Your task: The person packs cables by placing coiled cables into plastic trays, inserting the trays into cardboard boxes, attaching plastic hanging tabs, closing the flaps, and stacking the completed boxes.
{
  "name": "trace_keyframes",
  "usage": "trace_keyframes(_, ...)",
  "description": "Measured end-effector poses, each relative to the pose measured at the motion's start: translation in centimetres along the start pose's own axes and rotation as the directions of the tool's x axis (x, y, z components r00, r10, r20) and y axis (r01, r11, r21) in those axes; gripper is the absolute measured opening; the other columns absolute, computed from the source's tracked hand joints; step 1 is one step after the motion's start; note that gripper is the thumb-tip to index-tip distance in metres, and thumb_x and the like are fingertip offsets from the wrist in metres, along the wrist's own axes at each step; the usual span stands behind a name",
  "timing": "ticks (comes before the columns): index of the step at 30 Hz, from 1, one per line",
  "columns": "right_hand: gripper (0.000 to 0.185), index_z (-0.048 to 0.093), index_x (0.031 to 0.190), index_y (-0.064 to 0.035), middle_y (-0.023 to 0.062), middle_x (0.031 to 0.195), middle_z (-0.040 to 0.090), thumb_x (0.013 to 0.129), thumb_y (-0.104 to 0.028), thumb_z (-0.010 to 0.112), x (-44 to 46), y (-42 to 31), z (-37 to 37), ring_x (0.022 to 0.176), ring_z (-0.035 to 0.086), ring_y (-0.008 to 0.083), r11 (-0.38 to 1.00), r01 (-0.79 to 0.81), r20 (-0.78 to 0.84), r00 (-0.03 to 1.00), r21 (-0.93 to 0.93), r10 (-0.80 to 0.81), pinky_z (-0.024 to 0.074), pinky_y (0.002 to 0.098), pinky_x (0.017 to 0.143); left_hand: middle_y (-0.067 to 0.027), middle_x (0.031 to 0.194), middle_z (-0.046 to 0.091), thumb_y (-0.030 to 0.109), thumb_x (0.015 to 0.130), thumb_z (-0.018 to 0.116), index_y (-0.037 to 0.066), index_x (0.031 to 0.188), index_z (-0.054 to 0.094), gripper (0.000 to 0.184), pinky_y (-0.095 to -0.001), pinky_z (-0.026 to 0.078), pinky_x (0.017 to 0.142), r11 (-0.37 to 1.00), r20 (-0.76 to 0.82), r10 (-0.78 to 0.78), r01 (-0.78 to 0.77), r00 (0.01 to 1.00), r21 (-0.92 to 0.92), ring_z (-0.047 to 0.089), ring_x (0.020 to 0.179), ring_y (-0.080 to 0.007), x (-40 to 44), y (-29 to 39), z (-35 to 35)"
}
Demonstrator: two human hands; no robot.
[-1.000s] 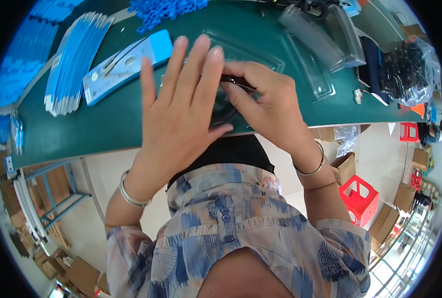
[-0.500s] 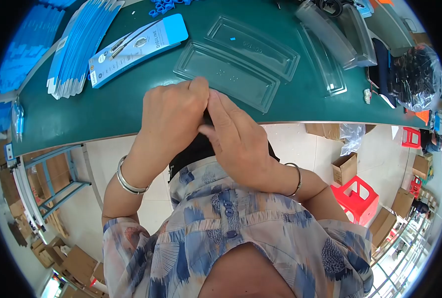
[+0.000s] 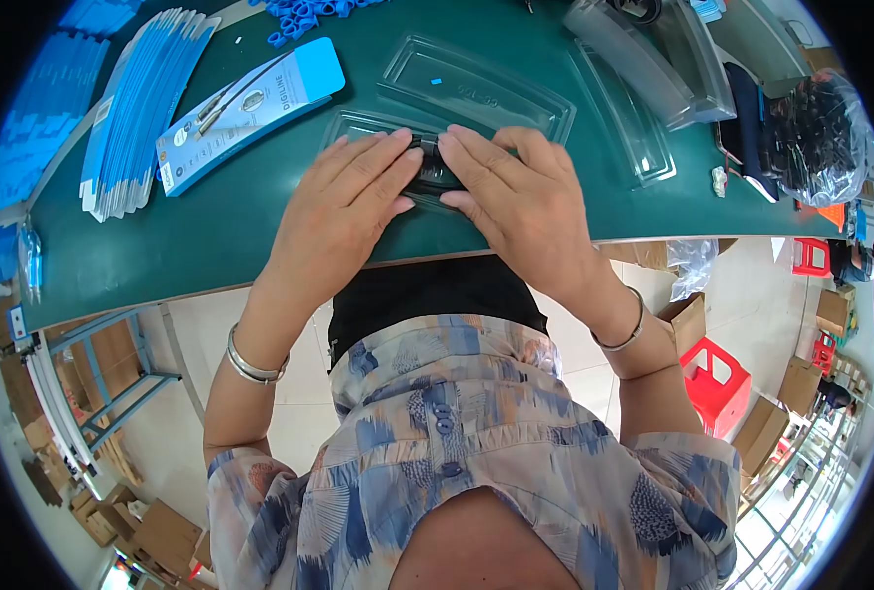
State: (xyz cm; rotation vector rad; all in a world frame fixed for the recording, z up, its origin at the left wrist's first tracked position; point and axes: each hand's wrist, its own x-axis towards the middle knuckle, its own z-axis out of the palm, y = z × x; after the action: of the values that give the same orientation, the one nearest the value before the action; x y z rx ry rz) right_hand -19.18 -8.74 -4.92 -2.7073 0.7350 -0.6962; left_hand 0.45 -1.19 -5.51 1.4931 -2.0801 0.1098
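Observation:
A black bundled cable lies between my two hands over the nearer clear plastic tray; my fingers hide much of it. My left hand grips its left side with bent fingers and thumb. From the right, my right hand holds the other side, its fingertips close to those of the left. Just beyond my hands, a second clear plastic tray lies on the green table, with a small blue piece on it.
A blue and white box printed with a cable lies at left, beside a stack of flat blue cartons. Blue rings are piled at the back. At right are more clear trays and a bag of black items.
My hands have moved forward from the table's edge onto the nearer tray and spread apart. The black cable, mostly hidden before, now shows between them.

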Motion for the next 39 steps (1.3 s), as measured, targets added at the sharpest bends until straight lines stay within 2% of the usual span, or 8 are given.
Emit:
trace_keyframes(2, 0.044, 0.056, 0.124, -0.0022, 0.0122, 0.130, 0.054, 0.088, -0.025, 0.061, 0.2, -0.5, -0.6, 0.120, 0.049, 0.0300, 0.992, 0.009, 0.091, 0.996, -0.129, 0.003, 0.0384, 0.0406, 0.100, -0.0049, 0.125, 0.056, 0.013, 0.080, 0.067, 0.006, 0.115, 0.060, 0.036, -0.0328, 0.044, 0.094, 0.997, 0.041, -0.040, 0.042, 0.998, -0.060, 0.054, 0.102, -0.0212, -0.3, -0.1, 0.4)
trace_keyframes(7, 0.050, 0.052, 0.129, -0.0052, 0.0087, 0.139, 0.047, 0.092, -0.038, 0.051, -1.5, -0.7, 0.8, 0.131, 0.037, 0.0317, 0.997, 0.021, 0.055, 0.998, -0.074, -0.017, 0.0283, 0.0456, 0.108, -0.0035, 0.123, 0.059, 0.014, 0.080, 0.067, 0.006, 0.112, 0.063, 0.032, -0.0323, 0.045, 0.091, 0.999, 0.046, -0.037, 0.038, 0.998, -0.016, 0.055, 0.102, -0.0218, -0.6, 0.2, 0.4)
trace_keyframes(13, 0.052, 0.048, 0.133, -0.0075, 0.0047, 0.144, 0.042, 0.093, -0.042, 0.047, -1.1, 0.7, 0.0, 0.135, 0.032, 0.0345, 0.990, 0.090, 0.161, 0.984, -0.105, -0.072, 0.0262, 0.0471, 0.109, -0.0031, 0.123, 0.060, 0.015, 0.081, 0.067, 0.005, 0.109, 0.064, 0.030, -0.0313, 0.046, 0.089, 0.996, 0.055, -0.079, 0.081, 0.995, -0.045, 0.054, 0.102, -0.0213, -0.7, -0.1, 0.6)
trace_keyframes(25, 0.049, 0.052, 0.128, -0.0064, 0.0052, 0.138, 0.048, 0.083, -0.023, 0.064, -2.2, 1.2, 0.4, 0.116, 0.047, 0.0298, 0.978, 0.172, 0.040, 0.985, -0.121, -0.169, 0.0364, 0.0369, 0.093, -0.0052, 0.123, 0.060, 0.022, 0.082, 0.066, 0.005, 0.118, 0.059, 0.041, -0.0338, 0.043, 0.093, 0.997, 0.047, -0.068, 0.070, 0.997, -0.029, 0.054, 0.107, -0.0248, -0.8, 0.0, 0.1)
trace_keyframes(30, 0.047, 0.054, 0.125, -0.0043, 0.0059, 0.136, 0.051, 0.082, -0.018, 0.066, -1.8, 0.9, -0.2, 0.110, 0.050, 0.0280, 0.988, 0.151, -0.069, 0.986, -0.024, -0.152, 0.0374, 0.0353, 0.089, -0.0110, 0.126, 0.057, 0.032, 0.083, 0.066, 0.004, 0.126, 0.052, 0.053, -0.0382, 0.039, 0.099, 0.989, -0.135, -0.109, 0.121, 0.985, 0.083, 0.053, 0.112, -0.0298, 0.6, -5.8, -3.2)
trace_keyframes(33, 0.046, 0.055, 0.123, -0.0033, 0.0065, 0.134, 0.052, 0.080, -0.015, 0.067, -1.6, 1.4, -1.2, 0.109, 0.051, 0.0278, 0.990, 0.140, -0.124, 0.982, -0.005, -0.140, 0.0376, 0.0356, 0.089, -0.0139, 0.127, 0.055, 0.040, 0.081, 0.068, 0.002, 0.125, 0.053, 0.060, -0.0402, 0.038, 0.100, 0.906, -0.097, -0.065, 0.100, 0.993, 0.412, 0.053, 0.112, -0.0312, 0.8, -9.7, -3.9)
trace_keyframes(37, 0.047, 0.055, 0.122, -0.0024, 0.0073, 0.133, 0.054, 0.079, -0.014, 0.068, -0.7, 2.5, -1.7, 0.106, 0.052, 0.0283, 0.998, 0.033, -0.245, 0.969, -0.054, -0.045, 0.0380, 0.0360, 0.088, -0.0130, 0.125, 0.055, 0.043, 0.077, 0.072, 0.003, 0.131, 0.048, 0.070, -0.0384, 0.039, 0.098, 0.835, 0.190, -0.413, 0.287, 0.891, 0.468, 0.053, 0.112, -0.0303, 1.5, -10.6, -3.6)
trace_keyframes(39, 0.047, 0.055, 0.122, -0.0024, 0.0075, 0.133, 0.053, 0.078, -0.014, 0.069, -0.5, 2.5, -2.0, 0.106, 0.052, 0.0285, 0.997, 0.028, -0.270, 0.962, -0.071, -0.047, 0.0382, 0.0361, 0.088, -0.0131, 0.123, 0.055, 0.044, 0.074, 0.074, 0.003, 0.128, 0.050, 0.073, -0.0386, 0.040, 0.096, 0.876, 0.143, -0.413, 0.349, 0.900, 0.333, 0.054, 0.109, -0.0298, 1.4, -9.3, -4.1)
